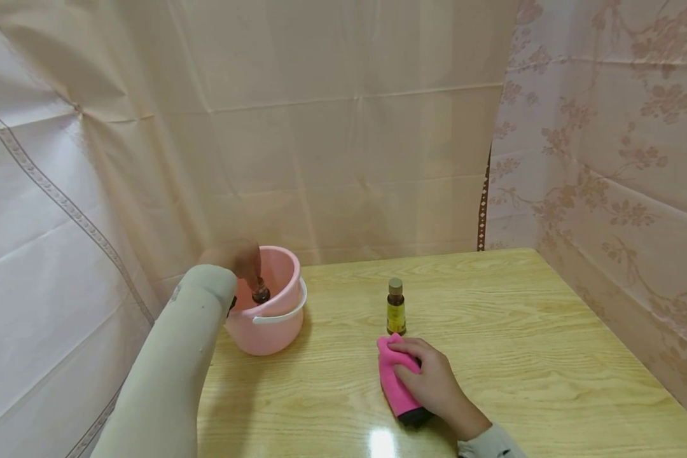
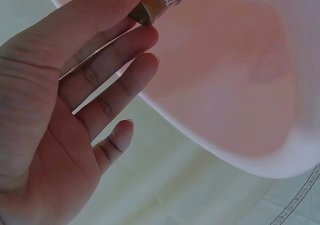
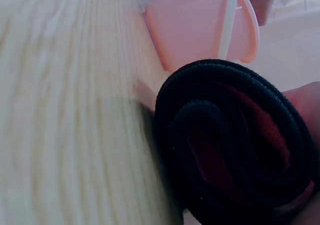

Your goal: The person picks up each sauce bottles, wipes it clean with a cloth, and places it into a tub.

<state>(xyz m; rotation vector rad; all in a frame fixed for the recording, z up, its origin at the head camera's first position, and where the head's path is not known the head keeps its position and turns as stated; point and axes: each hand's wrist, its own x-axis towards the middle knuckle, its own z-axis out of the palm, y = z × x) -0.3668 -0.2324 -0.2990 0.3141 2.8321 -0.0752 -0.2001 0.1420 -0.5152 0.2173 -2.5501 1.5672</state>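
My left hand (image 1: 245, 259) reaches over the rim of a pink bucket (image 1: 269, 337) at the table's left. Between thumb and fingertips it pinches a small brown bottle (image 1: 261, 294), tilted within the bucket's mouth; the left wrist view shows white lettering on the bottle (image 2: 162, 0), and the other fingers are loosely spread. My right hand (image 1: 437, 381) grips a rolled bright pink cloth (image 1: 394, 380) lying on the table. In the right wrist view the black-edged end of the roll (image 3: 210, 90) faces the camera. Just beyond the cloth stands an upright brown bottle (image 1: 396, 312) with a yellow label.
The bucket's white handle (image 1: 280, 316) hangs down on its near side. A wood-grain table (image 1: 509, 331) spreads under everything. Beige curtain cloth (image 1: 343, 140) hangs behind it, with flower-patterned cloth (image 1: 624, 159) along the right.
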